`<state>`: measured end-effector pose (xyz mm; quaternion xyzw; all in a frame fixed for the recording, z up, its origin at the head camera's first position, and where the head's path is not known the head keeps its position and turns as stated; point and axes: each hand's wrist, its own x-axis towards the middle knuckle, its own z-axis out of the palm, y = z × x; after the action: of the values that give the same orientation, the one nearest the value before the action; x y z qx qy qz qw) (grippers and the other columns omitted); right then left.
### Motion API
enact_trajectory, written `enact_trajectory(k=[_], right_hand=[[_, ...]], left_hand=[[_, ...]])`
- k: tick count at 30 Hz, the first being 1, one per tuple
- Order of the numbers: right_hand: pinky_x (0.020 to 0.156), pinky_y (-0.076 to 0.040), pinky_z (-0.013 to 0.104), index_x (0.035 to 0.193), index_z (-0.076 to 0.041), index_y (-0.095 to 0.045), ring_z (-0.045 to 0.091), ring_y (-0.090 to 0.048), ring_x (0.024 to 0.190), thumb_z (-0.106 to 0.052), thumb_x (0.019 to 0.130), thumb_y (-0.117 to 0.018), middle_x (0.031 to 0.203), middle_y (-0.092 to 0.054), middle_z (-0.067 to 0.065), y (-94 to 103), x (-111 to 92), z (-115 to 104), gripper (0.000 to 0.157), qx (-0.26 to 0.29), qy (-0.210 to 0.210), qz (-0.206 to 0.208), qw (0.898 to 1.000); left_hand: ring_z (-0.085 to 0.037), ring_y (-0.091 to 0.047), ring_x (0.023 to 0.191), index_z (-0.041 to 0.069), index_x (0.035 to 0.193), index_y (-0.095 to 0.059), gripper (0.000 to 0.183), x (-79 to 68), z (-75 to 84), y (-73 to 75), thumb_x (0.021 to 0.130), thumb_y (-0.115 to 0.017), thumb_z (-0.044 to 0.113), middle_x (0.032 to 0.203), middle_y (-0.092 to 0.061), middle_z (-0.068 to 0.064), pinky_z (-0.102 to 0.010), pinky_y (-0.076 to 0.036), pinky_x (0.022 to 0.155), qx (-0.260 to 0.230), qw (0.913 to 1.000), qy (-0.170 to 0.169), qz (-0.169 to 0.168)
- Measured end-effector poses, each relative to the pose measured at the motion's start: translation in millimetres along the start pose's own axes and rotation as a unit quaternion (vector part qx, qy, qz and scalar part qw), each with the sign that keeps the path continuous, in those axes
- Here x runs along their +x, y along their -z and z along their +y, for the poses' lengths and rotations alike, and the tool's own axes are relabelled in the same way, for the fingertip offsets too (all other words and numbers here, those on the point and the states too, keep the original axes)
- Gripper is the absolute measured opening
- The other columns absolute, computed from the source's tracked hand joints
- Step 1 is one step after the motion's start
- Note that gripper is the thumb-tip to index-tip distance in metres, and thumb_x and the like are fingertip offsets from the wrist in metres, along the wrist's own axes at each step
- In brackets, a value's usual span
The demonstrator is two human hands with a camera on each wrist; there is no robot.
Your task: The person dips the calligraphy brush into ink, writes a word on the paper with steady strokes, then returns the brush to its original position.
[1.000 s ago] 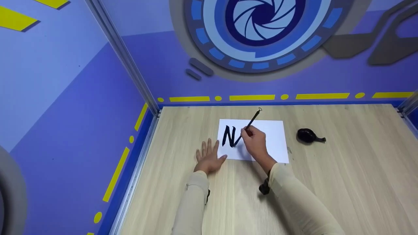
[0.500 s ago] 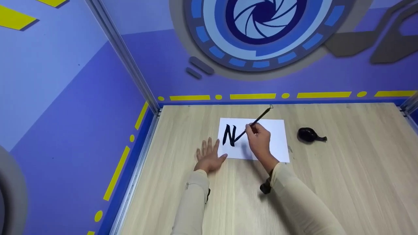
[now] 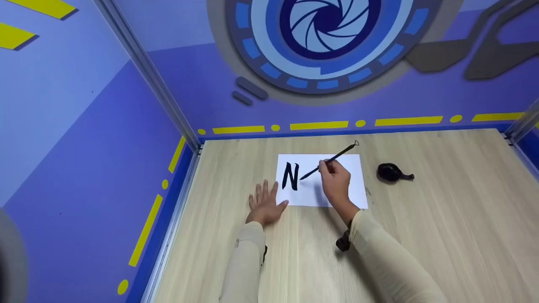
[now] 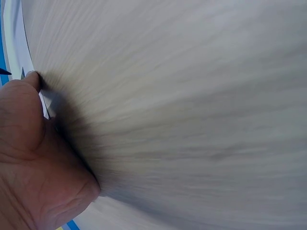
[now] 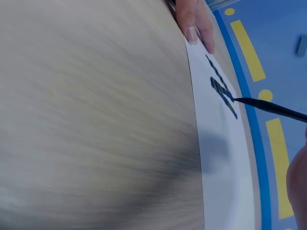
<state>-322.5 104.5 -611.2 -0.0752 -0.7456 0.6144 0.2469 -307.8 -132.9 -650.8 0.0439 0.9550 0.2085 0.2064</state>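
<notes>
A white sheet of paper (image 3: 311, 198) lies on the wooden table with a black painted letter N (image 3: 290, 176) on its left part. My right hand (image 3: 335, 181) pinches a thin black brush (image 3: 343, 151) above the sheet; its dark pointed tip is just right of the N, and its looped end points up and right. My left hand (image 3: 266, 207) lies flat with spread fingers at the paper's lower left, the thumb and index finger at its edge. In the left wrist view the left thumb (image 4: 31, 79) reaches the paper's edge.
A black rounded dish with a short handle (image 3: 389, 172) sits on the table right of the paper. Blue and purple panels (image 3: 168, 84) with yellow marks stand at the back and left, joined by a metal corner post (image 3: 147, 71).
My right hand has drawn the brush tip away from the foot of the N, up and to the right, and the brush leans lower. The left hand stays at the paper's edge.
</notes>
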Motion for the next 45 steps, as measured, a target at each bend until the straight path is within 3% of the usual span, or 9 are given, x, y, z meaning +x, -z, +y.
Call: enact_trajectory(k=[5, 12, 18, 26, 35, 45], right_hand=[[0.07, -0.051, 0.02, 0.101, -0.007, -0.08, 0.011, -0.069, 0.082, -0.027, 0.104, -0.071, 0.091, -0.08, 0.01, 1.1, -0.3, -3.4, 0.022, -0.014, -0.008, -0.01, 1.0], [0.07, -0.051, 0.02, 0.103, -0.007, -0.08, 0.016, -0.072, 0.085, -0.028, 0.104, -0.071, 0.094, -0.081, 0.012, 4.3, 0.0, -5.5, 0.023, -0.003, -0.008, -0.014, 1.0], [0.071, -0.051, 0.019, 0.105, -0.008, -0.08, 0.012, -0.071, 0.086, -0.029, 0.104, -0.071, 0.097, -0.082, 0.011, 7.1, 1.4, -3.0, 0.022, -0.005, -0.013, -0.015, 1.0], [0.073, -0.053, 0.017, 0.105, -0.01, -0.08, 0.007, -0.071, 0.087, -0.029, 0.104, -0.072, 0.1, -0.082, 0.011, 10.5, 3.0, -1.9, 0.021, 0.005, -0.018, -0.015, 1.0], [0.075, -0.052, 0.017, 0.11, -0.011, -0.081, 0.014, -0.071, 0.091, -0.032, 0.104, -0.073, 0.102, -0.082, 0.01, 9.5, 4.6, -0.5, 0.023, -0.009, -0.027, -0.023, 0.999], [0.076, -0.053, 0.014, 0.113, -0.01, -0.082, 0.014, -0.073, 0.094, -0.026, 0.103, -0.074, 0.108, -0.082, 0.013, 4.3, 5.6, 2.3, 0.021, -0.007, -0.026, -0.036, 0.999]], left_hand=[[-0.035, 0.022, 0.168, 0.035, 0.173, 0.0, 0.082, -0.7, 0.4, 0.1, 0.108, -0.04, 0.066, 0.181, 0.02, -0.005, -0.066, 0.012, 0.133, -0.001, 1.0, -0.003, 0.002], [-0.039, 0.017, 0.169, 0.032, 0.174, -0.009, 0.081, -12.1, 5.6, 6.2, 0.108, -0.046, 0.061, 0.182, 0.014, -0.009, -0.069, 0.011, 0.132, -0.02, 0.9995, -0.017, 0.015], [-0.037, 0.017, 0.169, 0.027, 0.174, -0.008, 0.079, -22.5, 11.2, 13.7, 0.11, -0.044, 0.057, 0.182, 0.014, -0.01, -0.066, 0.011, 0.134, -0.029, 0.9994, -0.013, 0.015], [-0.037, 0.015, 0.169, 0.028, 0.174, -0.012, 0.08, -16.4, 6.0, 5.6, 0.109, -0.046, 0.06, 0.183, 0.01, -0.008, -0.066, 0.011, 0.133, -0.043, 0.9981, -0.021, 0.038], [-0.038, 0.016, 0.169, 0.024, 0.174, -0.008, 0.08, -24.8, 13.1, 14.5, 0.111, -0.044, 0.056, 0.182, 0.013, -0.01, -0.065, 0.01, 0.134, -0.02, 0.9995, -0.016, 0.017], [-0.038, 0.018, 0.169, 0.029, 0.174, -0.006, 0.083, -8.5, 2.5, 4.2, 0.109, -0.041, 0.064, 0.182, 0.015, -0.008, -0.068, 0.01, 0.133, -0.025, 0.9994, -0.018, 0.016]])
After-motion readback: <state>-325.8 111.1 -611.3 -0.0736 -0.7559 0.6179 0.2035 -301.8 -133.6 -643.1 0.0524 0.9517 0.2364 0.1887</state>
